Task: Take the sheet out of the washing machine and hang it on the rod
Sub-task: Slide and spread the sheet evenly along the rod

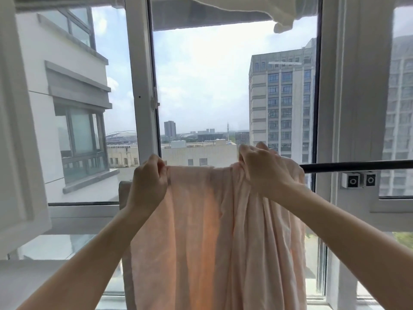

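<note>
while the pink sheet (214,231) drapes, seemingly over the black rod (357,165), left hand (148,182) and right hand (260,168) fingers pinch its top edge.

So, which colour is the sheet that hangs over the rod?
The sheet is pale peach-pink and plain, seen in the head view.

Sheet (214,231) over rod (357,165), before window (143,86).

The sheet (201,231) is thin, matt peach cloth, softly creased; the rod (357,166) looks smooth, dark, slightly glossy metal.
</note>
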Tool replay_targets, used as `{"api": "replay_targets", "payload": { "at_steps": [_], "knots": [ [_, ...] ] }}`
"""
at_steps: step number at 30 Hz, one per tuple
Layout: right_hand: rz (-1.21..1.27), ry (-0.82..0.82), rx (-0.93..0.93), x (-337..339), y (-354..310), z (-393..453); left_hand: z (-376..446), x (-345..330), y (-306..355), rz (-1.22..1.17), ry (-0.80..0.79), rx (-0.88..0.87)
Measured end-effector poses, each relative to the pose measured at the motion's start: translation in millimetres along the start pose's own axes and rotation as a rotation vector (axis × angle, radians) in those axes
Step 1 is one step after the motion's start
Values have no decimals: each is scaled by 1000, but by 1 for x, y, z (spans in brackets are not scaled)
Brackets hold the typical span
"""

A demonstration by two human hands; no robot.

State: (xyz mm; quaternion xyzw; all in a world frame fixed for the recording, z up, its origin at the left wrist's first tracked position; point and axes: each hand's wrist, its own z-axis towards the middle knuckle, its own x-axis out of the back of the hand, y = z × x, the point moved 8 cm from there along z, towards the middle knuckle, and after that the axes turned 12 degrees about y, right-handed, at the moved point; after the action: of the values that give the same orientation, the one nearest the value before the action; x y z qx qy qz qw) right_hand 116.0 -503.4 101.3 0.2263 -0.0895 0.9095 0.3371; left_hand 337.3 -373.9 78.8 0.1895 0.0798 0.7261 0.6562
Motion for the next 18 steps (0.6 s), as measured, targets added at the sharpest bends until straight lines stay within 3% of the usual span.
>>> {"api": "replay_targets", "payload": {
  "at_steps": [3, 8, 12, 16, 18],
  "knots": [
    [40, 36, -76, 5, 28, 3, -3, -3, -3, 27, -44, 0],
    [151, 59, 24, 16, 21, -3, -18, -15, 41, -39, -101, -203],
    [117, 67, 47, 19, 16, -13, -26, -37, 52, -118, -195, -211],
    [69, 140, -137, 23, 48, -35, -28, -41, 44, -80, -171, -192],
    [143, 95, -274, 18, 68, -50, -28, -40, 43, -73, -140, -185]
  ]
}}
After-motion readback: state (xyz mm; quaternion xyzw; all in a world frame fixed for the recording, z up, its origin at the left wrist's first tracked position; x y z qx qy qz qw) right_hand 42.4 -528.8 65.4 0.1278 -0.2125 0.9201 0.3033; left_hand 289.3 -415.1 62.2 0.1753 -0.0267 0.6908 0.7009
